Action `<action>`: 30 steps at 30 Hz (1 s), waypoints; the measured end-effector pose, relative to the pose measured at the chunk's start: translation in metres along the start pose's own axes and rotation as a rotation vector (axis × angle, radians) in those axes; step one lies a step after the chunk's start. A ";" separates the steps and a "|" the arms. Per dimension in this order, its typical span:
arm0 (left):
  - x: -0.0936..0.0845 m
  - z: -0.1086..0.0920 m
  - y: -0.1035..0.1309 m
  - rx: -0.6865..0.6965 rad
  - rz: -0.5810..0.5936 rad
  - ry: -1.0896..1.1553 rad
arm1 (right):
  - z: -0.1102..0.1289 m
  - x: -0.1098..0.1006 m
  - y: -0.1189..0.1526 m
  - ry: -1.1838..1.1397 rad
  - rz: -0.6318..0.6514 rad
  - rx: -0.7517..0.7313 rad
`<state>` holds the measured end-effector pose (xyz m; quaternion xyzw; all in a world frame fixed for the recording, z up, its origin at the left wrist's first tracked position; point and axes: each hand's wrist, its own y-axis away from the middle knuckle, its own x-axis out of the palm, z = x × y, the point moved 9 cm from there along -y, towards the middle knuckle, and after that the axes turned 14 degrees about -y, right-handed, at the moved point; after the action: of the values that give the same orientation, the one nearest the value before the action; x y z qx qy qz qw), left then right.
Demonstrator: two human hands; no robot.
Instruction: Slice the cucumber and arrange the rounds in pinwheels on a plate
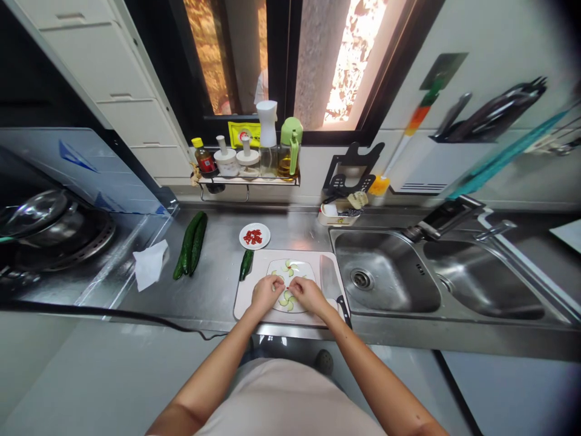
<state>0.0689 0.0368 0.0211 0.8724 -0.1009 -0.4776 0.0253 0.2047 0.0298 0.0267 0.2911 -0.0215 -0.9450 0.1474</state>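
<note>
Both my hands are over a white plate [309, 271] on a pale cutting board [254, 297]. My left hand [267, 292] has its fingertips pinched together above the plate's left part; whatever is between them is too small to name. My right hand [307, 294] is also pinched, close to the left one, with a tiny red speck by its fingertips. Thin cucumber slices [287, 301] lie fanned like a flower below my fingers. Farther back is another such fan [288, 267] with a red centre. More slices are partly hidden by my hands.
A knife [330, 275] lies on the board's right side, and a cut cucumber piece [246, 264] at its left edge. Behind stands a small plate [266, 242] of red pieces. Whole cucumbers [190, 245] and a white cloth or paper [150, 264] lie left; a double sink [385, 272] is right.
</note>
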 end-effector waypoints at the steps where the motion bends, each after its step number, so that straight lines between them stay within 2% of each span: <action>1: 0.005 -0.001 0.003 0.001 0.028 -0.041 | -0.003 0.005 0.003 0.018 0.019 0.015; 6: 0.023 -0.003 0.012 0.023 0.115 -0.200 | -0.013 0.020 0.013 0.085 0.075 0.064; 12: 0.035 -0.003 0.012 0.036 0.158 -0.279 | -0.020 0.027 0.015 0.133 0.094 0.115; 19: 0.042 -0.004 0.012 0.036 0.186 -0.329 | -0.022 0.028 0.014 0.186 0.108 0.144; 30: 0.043 -0.008 0.011 0.026 0.187 -0.343 | -0.027 0.033 0.014 0.238 0.134 0.162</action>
<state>0.0964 0.0171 -0.0088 0.7653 -0.1905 -0.6135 0.0405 0.1976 0.0082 -0.0123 0.4098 -0.0993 -0.8871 0.1877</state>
